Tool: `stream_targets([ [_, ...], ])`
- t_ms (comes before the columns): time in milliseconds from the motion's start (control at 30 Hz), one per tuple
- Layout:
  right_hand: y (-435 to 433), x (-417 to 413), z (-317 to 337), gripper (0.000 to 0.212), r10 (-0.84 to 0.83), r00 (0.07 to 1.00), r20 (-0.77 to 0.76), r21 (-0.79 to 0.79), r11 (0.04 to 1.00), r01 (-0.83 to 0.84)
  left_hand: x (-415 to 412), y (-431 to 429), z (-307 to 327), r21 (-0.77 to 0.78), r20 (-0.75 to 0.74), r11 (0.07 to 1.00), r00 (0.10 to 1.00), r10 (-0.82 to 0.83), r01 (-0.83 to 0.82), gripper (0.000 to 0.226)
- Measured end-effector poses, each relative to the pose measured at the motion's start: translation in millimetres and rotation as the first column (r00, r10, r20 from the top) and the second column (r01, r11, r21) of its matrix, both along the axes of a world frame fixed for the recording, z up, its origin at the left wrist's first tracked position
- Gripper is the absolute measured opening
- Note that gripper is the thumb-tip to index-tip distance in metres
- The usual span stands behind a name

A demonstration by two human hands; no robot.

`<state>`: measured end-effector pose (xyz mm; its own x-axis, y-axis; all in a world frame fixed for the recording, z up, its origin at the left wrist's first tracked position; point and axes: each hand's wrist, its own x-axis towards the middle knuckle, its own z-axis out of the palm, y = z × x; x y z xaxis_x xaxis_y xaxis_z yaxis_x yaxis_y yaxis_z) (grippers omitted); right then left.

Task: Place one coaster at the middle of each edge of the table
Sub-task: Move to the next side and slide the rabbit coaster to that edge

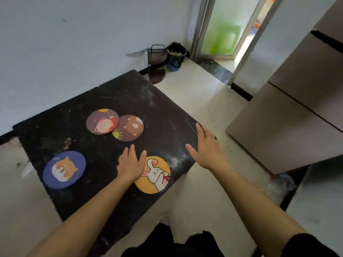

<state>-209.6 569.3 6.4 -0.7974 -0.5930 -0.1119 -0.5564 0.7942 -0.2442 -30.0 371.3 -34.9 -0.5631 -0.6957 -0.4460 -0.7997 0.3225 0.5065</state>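
Four round coasters lie on the dark table (78, 115). The left hand (130, 165), flat and open, covers the edge of the yellow bunny coaster (157, 175). The right hand (207, 147), open too, is by the table's right edge. The blue dog coaster (64, 169) lies left of the bunny coaster, and the two bear coasters (115, 124) overlap behind it.

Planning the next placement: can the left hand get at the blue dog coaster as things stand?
Probably yes. The left hand is open and empty, and bare table separates it from the blue dog coaster.

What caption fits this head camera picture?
Two open hands, left hand and right hand, hover over four cartoon coasters on a dark table.
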Motion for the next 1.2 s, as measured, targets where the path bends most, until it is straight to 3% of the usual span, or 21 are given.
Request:
stream_targets([
  [100,-32.6,-3.8,-30.3,0.084,0.103,0.984,0.144,0.017,0.994,-0.106,13.4,7.5,-20.0,0.137,0.1,0.967,0.974,0.203,-0.216,0.076],
  [200,-57.8,-4.9,-63.0,0.081,0.179,0.931,0.319,0.013,0.981,-0.193,24.1,22.3,-38.7,0.261,0.177,0.862,0.899,0.4,-0.435,0.079],
  [300,-77.0,-5.8,-92.9,0.077,0.223,0.851,0.476,0.028,0.963,-0.268,29.0,37.1,-56.5,0.395,0.244,0.68,0.784,0.57,-0.618,0.08],
  [367,-85.5,-5.4,-107.6,0.073,0.231,0.793,0.564,0.049,0.949,-0.312,27.8,49.1,-65.3,0.479,0.289,0.503,0.671,0.683,-0.719,0.073],
  [433,-89.8,-3.2,-119.7,0.069,0.239,0.743,0.626,0.05,0.938,-0.344,23.6,59.8,-71.9,0.482,0.295,0.407,0.581,0.759,-0.776,0.059],
  [533,-88.2,2.4,-132.4,0.056,0.304,0.71,0.635,0.045,0.903,-0.427,15.7,66.5,-80.0,0.416,0.222,0.419,0.537,0.814,-0.807,0.028],
  [633,-81.8,4.9,-139.9,0.035,0.363,0.698,0.616,0.029,0.876,-0.482,12.0,64.9,-81.7,0.358,0.188,0.489,0.575,0.796,-0.795,0.01],
  [833,-66.8,7.5,-137.3,0.036,0.321,0.686,0.652,-0.001,0.906,-0.423,18.2,65.8,-81.8,0.264,0.173,0.625,0.673,0.719,-0.735,0.013],
  [933,-60.2,9.3,-138.9,0.038,0.296,0.698,0.652,0.002,0.92,-0.391,21.1,71.1,-85.3,0.253,0.197,0.677,0.722,0.663,-0.691,0.039],
  [1200,-53.5,12.3,-146.1,0.034,0.294,0.69,0.662,-0.012,0.924,-0.382,23.6,72.8,-88.1,0.264,0.183,0.685,0.733,0.655,-0.678,0.045],
])
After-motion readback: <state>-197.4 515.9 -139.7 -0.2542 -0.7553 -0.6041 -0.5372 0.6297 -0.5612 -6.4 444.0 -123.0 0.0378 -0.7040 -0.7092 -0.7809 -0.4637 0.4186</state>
